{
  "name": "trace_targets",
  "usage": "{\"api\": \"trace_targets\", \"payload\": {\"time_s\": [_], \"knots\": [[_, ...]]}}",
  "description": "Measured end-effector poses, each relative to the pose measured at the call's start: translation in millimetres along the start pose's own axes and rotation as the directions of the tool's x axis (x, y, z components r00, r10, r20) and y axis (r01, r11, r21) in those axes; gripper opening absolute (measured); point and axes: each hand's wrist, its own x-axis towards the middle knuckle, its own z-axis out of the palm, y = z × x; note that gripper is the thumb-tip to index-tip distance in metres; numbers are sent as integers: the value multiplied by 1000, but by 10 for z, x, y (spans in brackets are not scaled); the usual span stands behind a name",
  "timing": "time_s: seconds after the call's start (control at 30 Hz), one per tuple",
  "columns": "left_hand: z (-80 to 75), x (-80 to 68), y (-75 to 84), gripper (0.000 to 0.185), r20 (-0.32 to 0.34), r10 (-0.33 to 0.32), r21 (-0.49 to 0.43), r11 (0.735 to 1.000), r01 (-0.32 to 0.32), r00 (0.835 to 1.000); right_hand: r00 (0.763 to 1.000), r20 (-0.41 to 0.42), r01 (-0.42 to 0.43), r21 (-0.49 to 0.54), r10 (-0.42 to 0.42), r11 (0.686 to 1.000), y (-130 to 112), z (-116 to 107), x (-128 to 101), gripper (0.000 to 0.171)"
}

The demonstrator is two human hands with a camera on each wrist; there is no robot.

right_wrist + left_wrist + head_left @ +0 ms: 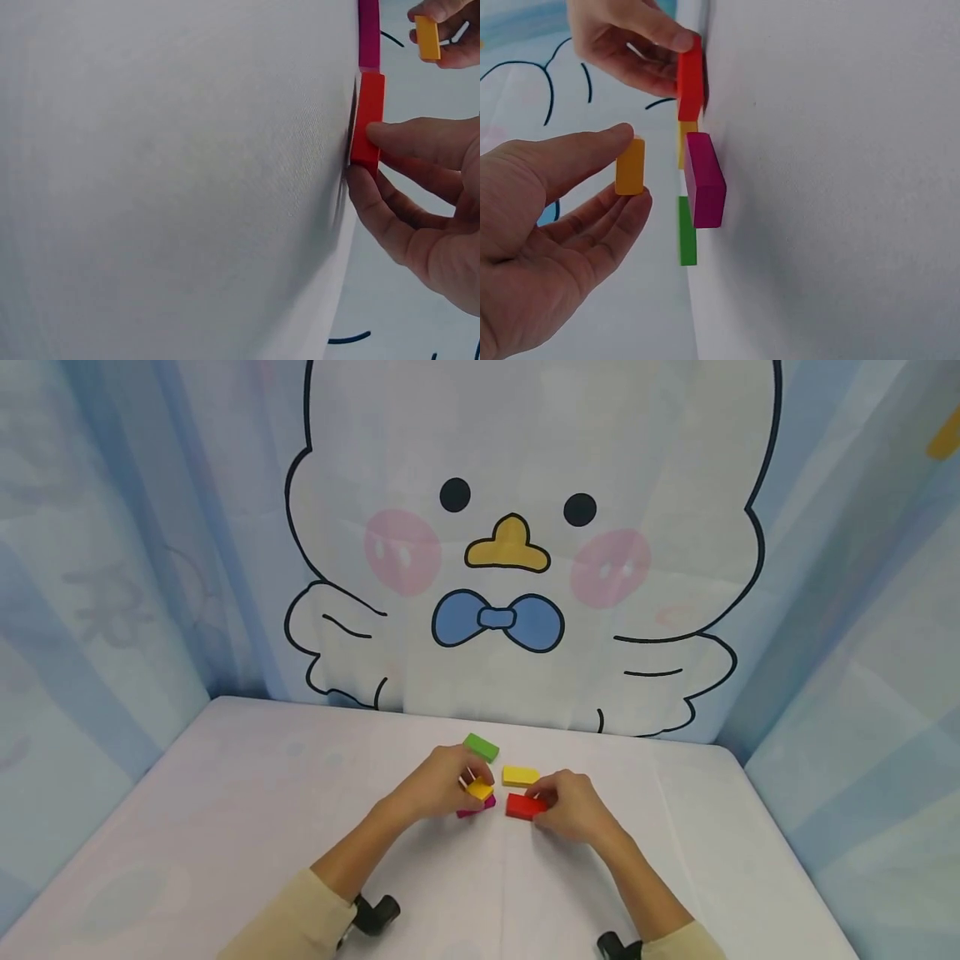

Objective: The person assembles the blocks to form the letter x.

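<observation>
1. The small yellow block (630, 166) is off the table, pinched between thumb and fingers of the left hand (438, 785), above the magenta block (705, 178).
2. The right hand (572, 808) pinches the red block (524, 807), which lies on the white table (247, 793).
3. Another yellow block (520, 775) and a green block (481, 747) lie just behind.
4. Risk: the light fingertip pinch could let the raised block slip and knock its close-packed neighbours askew.
</observation>
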Motion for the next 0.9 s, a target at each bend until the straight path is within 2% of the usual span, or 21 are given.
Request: {"api": "trace_targets", "payload": {"time_s": [0.13, 0.4, 0.63, 0.9], "knots": [[21, -48, 24, 25, 9, 4, 2, 1000, -4, 1000, 1000, -2, -12, 0, 12, 1000, -16, -32, -11, 30], [100, -104, 21, 22, 14, 50, 53, 997, -51, 999, 1000, -13, -26, 0, 26, 1000, 4, -71, -47, 31], [198, -151, 50, 21, 31, 31, 53, 998, -33, 999, 999, -34, -40, -13, 40, 999, 47, -96, -104, 29], [274, -189, 42, 22, 45, 40, 44, 998, -42, 998, 997, -38, -61, 2, 61, 998, 61, -112, -172, 29]]}}
